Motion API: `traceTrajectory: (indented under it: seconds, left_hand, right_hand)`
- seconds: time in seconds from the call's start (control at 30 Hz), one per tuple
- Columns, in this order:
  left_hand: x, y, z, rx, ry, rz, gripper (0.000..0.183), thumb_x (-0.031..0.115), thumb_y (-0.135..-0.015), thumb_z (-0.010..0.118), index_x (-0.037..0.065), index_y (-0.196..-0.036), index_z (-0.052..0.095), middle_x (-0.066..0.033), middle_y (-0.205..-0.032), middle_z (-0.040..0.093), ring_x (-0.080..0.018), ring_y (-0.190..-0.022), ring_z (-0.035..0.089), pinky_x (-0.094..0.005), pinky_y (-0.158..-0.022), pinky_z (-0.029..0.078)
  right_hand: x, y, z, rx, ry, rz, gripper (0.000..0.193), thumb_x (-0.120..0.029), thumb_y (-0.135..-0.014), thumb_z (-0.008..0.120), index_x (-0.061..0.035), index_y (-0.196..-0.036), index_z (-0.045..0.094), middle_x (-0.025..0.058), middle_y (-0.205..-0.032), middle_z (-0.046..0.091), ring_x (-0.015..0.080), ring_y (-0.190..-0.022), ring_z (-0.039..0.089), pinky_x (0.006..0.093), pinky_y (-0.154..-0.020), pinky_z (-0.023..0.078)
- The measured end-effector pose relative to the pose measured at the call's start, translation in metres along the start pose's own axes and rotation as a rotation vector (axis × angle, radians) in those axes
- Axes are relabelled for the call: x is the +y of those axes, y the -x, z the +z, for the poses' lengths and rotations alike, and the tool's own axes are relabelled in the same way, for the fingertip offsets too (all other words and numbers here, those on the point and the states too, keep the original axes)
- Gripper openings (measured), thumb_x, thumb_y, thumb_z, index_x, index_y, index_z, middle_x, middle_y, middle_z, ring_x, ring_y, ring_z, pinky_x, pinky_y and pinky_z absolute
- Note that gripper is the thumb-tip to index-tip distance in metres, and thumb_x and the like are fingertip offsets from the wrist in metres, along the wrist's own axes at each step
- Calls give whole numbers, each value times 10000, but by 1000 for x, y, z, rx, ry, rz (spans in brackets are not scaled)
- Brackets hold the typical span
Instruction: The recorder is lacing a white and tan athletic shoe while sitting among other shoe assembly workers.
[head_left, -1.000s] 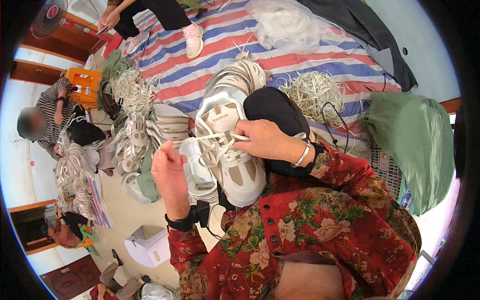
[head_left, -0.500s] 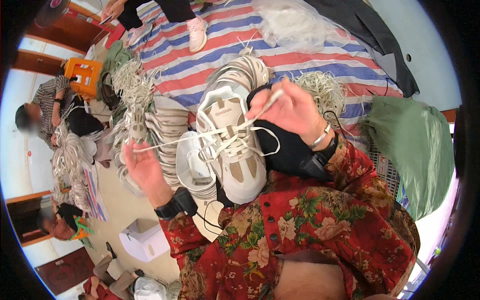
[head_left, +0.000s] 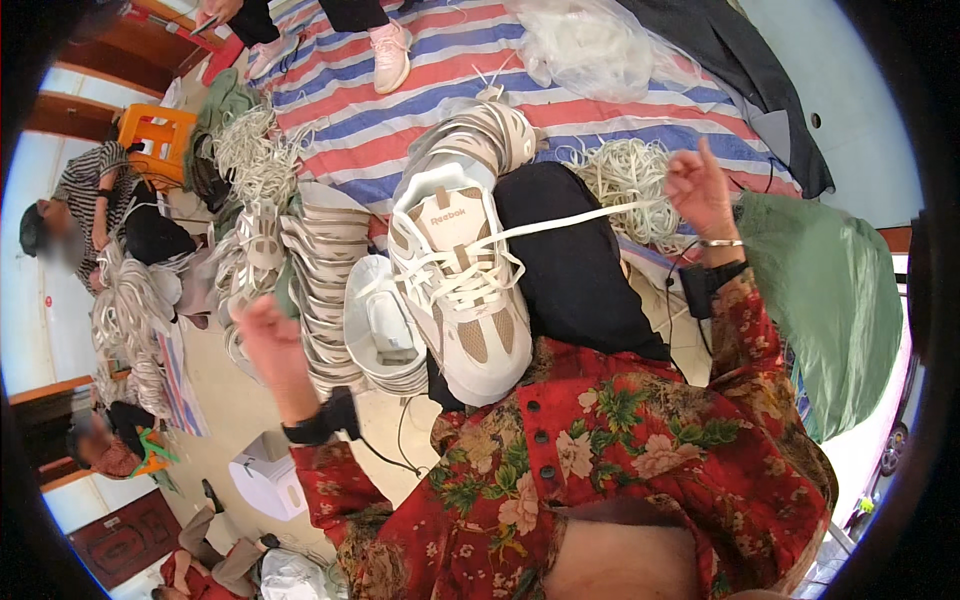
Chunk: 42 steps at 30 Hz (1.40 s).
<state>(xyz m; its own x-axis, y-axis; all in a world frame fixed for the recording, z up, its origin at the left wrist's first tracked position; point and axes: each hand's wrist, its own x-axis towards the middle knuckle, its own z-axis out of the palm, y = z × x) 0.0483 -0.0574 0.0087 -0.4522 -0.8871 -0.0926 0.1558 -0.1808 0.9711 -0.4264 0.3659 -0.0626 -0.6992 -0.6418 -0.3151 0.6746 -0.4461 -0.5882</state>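
Observation:
A beige and white sneaker (head_left: 485,345) rests on my lap, toe toward me, with a cream shoelace (head_left: 580,217) threaded through its eyelets. One lace end stretches taut to the right from the shoe's upper eyelets. My right hand (head_left: 703,195) pinches that end, its index finger raised. Out to the left, my left hand (head_left: 275,350) is held up apart from the shoe, beside the stacked shoes. Its fingers look bent but are blurred, and whether a lace is in them does not show. Loose lace loops lie over the shoe's tongue and left side.
Nested shoes (head_left: 325,290) form a row on the left, beside white shoes (head_left: 385,335). More shoes (head_left: 490,135) stand beyond my lap. Lace bundles (head_left: 630,190) lie on the striped sheet (head_left: 430,75). A green sack (head_left: 835,310) is at right, a white box (head_left: 268,478) at lower left. Other people sit around.
My right hand has moved right and away from the shoe, drawing the lace out long. My left hand has shifted slightly left and down; the lace seen running to it before no longer shows.

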Motion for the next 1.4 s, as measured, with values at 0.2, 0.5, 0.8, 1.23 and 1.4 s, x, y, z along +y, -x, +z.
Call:
traceTrajectory:
  seconds: [0.2,0.5,0.8,1.23,1.4]
  left_hand:
    - [-8,60,136,-644,-1045,700,233,122,-740,776,103,-960,704,-40,-786,510,-236,-769,511,-341,-666,430]
    - [-20,49,140,-645,-1108,470,231,145,-736,797,81,-735,574,-36,-789,472,-219,-759,475,-335,-644,396]
    - [-51,37,146,-390,-609,177,249,80,-840,737,27,-719,525,1,-803,428,-93,-706,408,-230,-633,358]
    - [-58,62,159,-229,-829,408,193,62,-859,699,30,-1031,618,-32,-920,460,-118,-741,464,-249,-669,427]
    - [-62,67,161,-169,-731,222,213,127,-888,698,17,-1033,587,-40,-893,510,-142,-730,483,-277,-673,440]
  right_hand:
    - [53,14,112,-207,898,-14,256,-274,-949,624,-58,-1051,717,12,-862,685,32,-617,483,166,-595,406]
    - [127,31,174,-553,1670,-555,194,-216,-862,651,-57,-973,655,137,-873,644,339,-834,644,444,-719,514]
    - [98,9,153,-474,1354,-284,228,-267,-800,730,-41,-804,703,95,-751,695,240,-695,658,351,-681,511]
    - [20,-10,77,-219,1525,-491,181,-184,-837,718,-5,-849,688,75,-784,690,189,-721,643,330,-701,501]
    - [49,14,110,-200,1619,-602,204,-223,-887,660,-25,-924,681,149,-936,681,330,-831,660,398,-720,522]
